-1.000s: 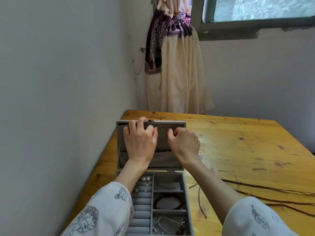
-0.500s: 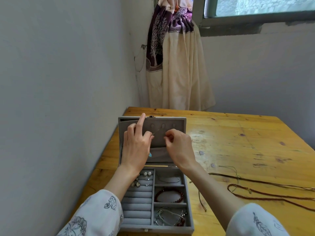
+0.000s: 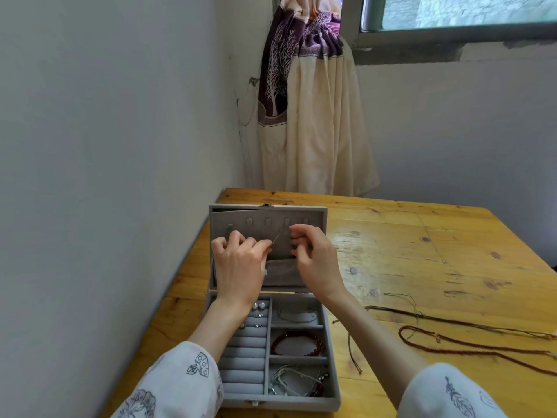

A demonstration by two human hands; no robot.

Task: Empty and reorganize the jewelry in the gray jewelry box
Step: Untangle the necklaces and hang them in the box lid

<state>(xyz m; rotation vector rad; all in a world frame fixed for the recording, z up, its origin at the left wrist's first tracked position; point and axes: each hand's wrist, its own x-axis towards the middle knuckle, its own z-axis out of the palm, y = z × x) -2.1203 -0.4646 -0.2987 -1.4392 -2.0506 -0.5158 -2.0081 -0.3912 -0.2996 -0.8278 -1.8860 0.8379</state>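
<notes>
The gray jewelry box (image 3: 331, 384) stands open on the wooden table, its lid (image 3: 313, 217) upright with small hook tabs along the top. In front of the lid my left hand (image 3: 238, 267) and my right hand (image 3: 313, 257) each pinch a thin silver chain (image 3: 278, 236) stretched between them. A small turquoise piece shows below my left hand. In the tray lie stud earrings (image 3: 259, 306) on ring rolls, a thin chain (image 3: 297, 315), a red bead bracelet (image 3: 297, 343) and tangled bracelets (image 3: 297, 381).
Red-brown and dark cords (image 3: 458, 339) lie strung out on the table (image 3: 422, 251) to the right of the box. A wall runs close along the table's left edge. A curtain (image 3: 310, 116) hangs behind the far edge under a window.
Both hands have come down from the lid's top edge toward its middle, drawing the thin chain out between them. The view has tilted down, showing more of the tray.
</notes>
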